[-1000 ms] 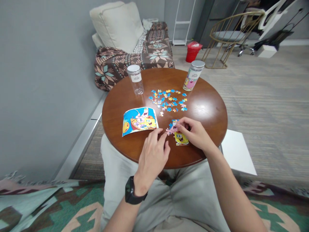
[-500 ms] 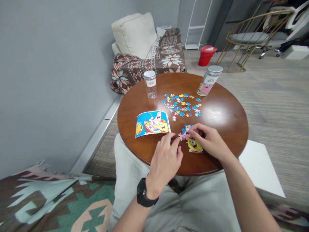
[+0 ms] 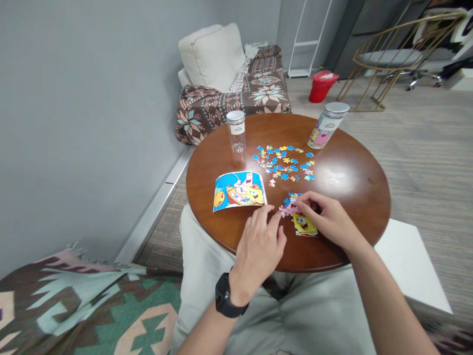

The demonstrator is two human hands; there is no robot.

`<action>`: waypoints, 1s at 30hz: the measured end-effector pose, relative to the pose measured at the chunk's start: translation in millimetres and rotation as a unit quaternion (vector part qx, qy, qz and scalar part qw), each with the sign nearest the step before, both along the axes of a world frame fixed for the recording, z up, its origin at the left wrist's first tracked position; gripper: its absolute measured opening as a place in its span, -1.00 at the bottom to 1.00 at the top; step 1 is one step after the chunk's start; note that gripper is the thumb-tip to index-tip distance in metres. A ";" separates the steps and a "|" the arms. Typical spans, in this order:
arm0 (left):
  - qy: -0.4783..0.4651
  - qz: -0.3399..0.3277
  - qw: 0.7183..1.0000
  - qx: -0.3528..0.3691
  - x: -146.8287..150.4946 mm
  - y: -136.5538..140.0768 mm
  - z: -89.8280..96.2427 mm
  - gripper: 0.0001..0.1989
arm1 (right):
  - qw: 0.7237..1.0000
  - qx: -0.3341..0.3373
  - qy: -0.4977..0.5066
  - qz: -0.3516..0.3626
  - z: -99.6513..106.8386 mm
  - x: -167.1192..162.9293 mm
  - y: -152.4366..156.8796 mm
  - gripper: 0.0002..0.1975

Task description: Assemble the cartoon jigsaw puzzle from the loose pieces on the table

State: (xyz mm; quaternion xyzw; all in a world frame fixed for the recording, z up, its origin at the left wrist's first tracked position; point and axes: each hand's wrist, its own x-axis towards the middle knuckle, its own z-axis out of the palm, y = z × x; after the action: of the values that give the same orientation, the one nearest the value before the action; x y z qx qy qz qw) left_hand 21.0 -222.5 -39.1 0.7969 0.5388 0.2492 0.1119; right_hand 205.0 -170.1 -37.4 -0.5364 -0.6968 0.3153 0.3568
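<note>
Holding the right hand, thumb and fingertips together, over the partly joined puzzle toward the near edge of the table; being unable to tell whether pinching or pressing. Resting the left hand loosely spread, gripping nothing, just beside the puzzle's left side.

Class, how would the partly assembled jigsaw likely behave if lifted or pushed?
The partly assembled jigsaw looks thin, so it's probably light. Lifted by one edge, it may separate, since visible tabs suggest interlocking pieces. Pushed, it may slide on the glossy round table.
</note>
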 end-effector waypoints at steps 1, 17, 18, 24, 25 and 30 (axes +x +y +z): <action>0.000 0.000 1.000 -0.003 0.0 -0.1 0.3 -0.70 | 1.000 0.000 0.000 0.000 -0.2 0.0 0.1 -0.71; -0.122 0.021 0.992 0.029 -3.2 0.0 -1.8 -0.72 | 0.998 0.001 0.051 -0.040 -1.4 0.6 0.9 -0.74; -0.148 0.028 0.988 0.040 -4.8 -0.4 -0.9 -0.75 | 0.997 0.006 0.056 -0.046 -1.8 0.5 0.8 -0.73; -0.100 0.064 0.985 0.122 -18.2 -1.5 10.9 -0.77 | 0.996 0.000 0.072 -0.049 -2.4 -1.2 0.4 -0.76; -0.073 0.069 0.986 0.135 -20.1 -0.3 12.1 -0.77 | 0.996 -0.002 0.074 -0.047 -2.1 -1.5 0.4 -0.76; 0.038 0.051 0.992 0.113 -25.6 11.7 5.2 -0.70 | 0.996 -0.009 0.085 -0.035 -0.7 -2.5 0.5 -0.75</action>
State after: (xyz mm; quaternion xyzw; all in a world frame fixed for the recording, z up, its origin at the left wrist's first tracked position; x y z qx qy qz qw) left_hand -4.6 -210.8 -33.8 0.7847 0.5510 0.2837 -0.0121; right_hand 202.5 -169.6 -38.1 -0.5346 -0.6423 0.3530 0.4207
